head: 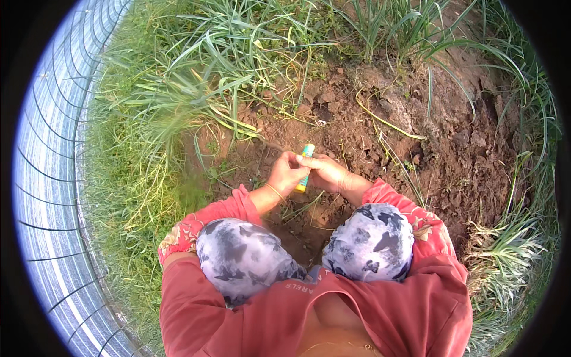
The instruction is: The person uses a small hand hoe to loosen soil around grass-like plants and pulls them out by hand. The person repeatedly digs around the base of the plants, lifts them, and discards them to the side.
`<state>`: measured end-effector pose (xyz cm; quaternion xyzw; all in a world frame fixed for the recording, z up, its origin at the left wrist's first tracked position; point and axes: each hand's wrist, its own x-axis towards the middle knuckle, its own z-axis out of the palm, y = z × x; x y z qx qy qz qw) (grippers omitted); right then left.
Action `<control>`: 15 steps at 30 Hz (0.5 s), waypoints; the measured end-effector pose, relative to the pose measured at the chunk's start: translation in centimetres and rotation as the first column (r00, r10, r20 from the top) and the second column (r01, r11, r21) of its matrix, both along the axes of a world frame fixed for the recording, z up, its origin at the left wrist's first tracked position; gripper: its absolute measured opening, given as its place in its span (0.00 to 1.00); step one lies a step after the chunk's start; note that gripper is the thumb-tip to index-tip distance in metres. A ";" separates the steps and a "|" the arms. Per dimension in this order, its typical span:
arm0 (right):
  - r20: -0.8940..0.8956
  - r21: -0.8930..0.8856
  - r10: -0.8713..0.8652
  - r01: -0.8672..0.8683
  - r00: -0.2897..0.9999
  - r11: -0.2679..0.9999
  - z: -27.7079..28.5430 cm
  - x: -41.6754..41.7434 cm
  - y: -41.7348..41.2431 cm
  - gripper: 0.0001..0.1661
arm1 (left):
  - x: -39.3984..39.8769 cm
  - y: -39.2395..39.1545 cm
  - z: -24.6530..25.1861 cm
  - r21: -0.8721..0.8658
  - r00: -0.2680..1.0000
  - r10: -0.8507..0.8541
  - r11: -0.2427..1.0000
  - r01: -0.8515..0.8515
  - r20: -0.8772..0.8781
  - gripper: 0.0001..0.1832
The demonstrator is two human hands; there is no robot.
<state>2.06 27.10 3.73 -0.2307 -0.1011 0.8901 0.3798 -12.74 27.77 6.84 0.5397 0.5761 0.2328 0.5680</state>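
Note:
Just ahead of my knees, both hands meet around a slim yellow cylinder (308, 150) with a teal printed band. It could be a tube or a handle. My right hand (332, 175) grips it, thumb laid across its upper part. From the other side, the curled fingers of my left hand (285, 173) press against its middle. Its two ends show above and below the hands. Whatever lies behind the fingers is hidden. Bare brown soil (379, 156) lies beneath and beyond the hands.
Leafy grass-like plants (232, 62) grow ahead and left. More clumps (410, 31) stand at the far right. Uprooted plants with pale roots (495, 250) lie by my right side. A wire-grid barrier with pale sheeting (53, 178) curves along the left. A loose stalk (390, 125) crosses the soil.

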 end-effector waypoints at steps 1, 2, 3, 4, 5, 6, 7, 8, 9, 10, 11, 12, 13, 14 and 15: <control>0.036 0.042 -0.043 0.041 0.998 0.998 0.2 0.9 0.1 0.24 | 1.4 0.2 1.3 -0.024 0.996 -0.022 0.999 0.024 0.088 0.13; 0.034 0.093 -0.089 0.086 0.995 0.992 0.4 2.0 0.4 0.21 | 2.5 0.5 2.7 -0.092 0.979 -0.162 0.980 0.174 0.127 0.14; 0.074 0.118 -0.187 0.177 0.980 0.977 0.6 3.5 0.5 0.19 | 3.8 0.7 4.0 -0.142 0.952 -0.234 0.954 0.265 0.199 0.15; 0.281 0.147 -0.181 0.144 0.942 0.979 0.9 5.2 0.9 0.19 | 4.8 1.5 5.2 -0.134 0.928 -0.373 0.919 0.371 0.014 0.13; 0.514 0.130 -0.142 0.087 0.846 0.988 1.2 7.1 1.4 0.19 | 5.8 2.6 6.0 -0.214 0.839 -0.519 0.849 0.483 -0.162 0.13; 0.429 0.148 -0.274 0.232 0.861 0.961 1.5 8.7 1.4 0.18 | 6.7 3.9 6.4 -0.172 0.680 -0.634 0.765 0.620 -0.369 0.15; 0.423 0.123 -0.332 0.310 0.843 0.943 1.7 10.4 1.5 0.15 | 7.3 5.3 6.3 -0.175 0.610 -0.656 0.731 0.659 -0.445 0.17; 0.515 0.206 -0.354 0.288 0.781 0.935 1.9 11.8 1.7 0.14 | 7.8 6.6 5.7 -0.131 0.621 -0.625 0.747 0.652 -0.472 0.17; 0.616 0.223 -0.316 0.226 0.721 0.948 2.1 13.0 1.9 0.11 | 8.0 8.1 4.7 -0.006 0.638 -0.575 0.746 0.666 -0.512 0.17; 0.636 0.216 -0.310 0.222 0.706 0.951 2.2 13.9 2.2 0.11 | 7.8 9.6 3.2 0.030 0.708 -0.502 0.805 0.592 -0.497 0.17; 0.662 0.190 -0.279 0.204 0.696 0.960 2.3 14.6 2.6 0.10 | 7.4 11.3 1.4 0.125 0.780 -0.416 0.842 0.524 -0.468 0.17; 0.712 0.229 -0.274 0.154 0.647 0.961 2.4 15.0 3.2 0.10 | 6.6 13.3 -0.5 0.187 0.788 -0.287 0.874 0.448 -0.544 0.15; 0.765 0.240 -0.245 0.090 0.596 0.967 2.5 15.2 3.8 0.11 | 5.5 15.4 -2.5 0.275 0.793 -0.170 0.878 0.392 -0.585 0.14; 0.802 0.287 -0.265 0.044 0.536 0.957 2.6 15.3 4.5 0.14 | 4.2 17.9 -4.3 0.261 0.784 -0.048 0.929 0.262 -0.618 0.14; 0.854 0.247 -0.196 -0.044 0.482 0.968 2.7 15.2 5.5 0.15 | 3.0 20.3 -6.0 0.243 0.776 0.035 0.958 0.153 -0.630 0.13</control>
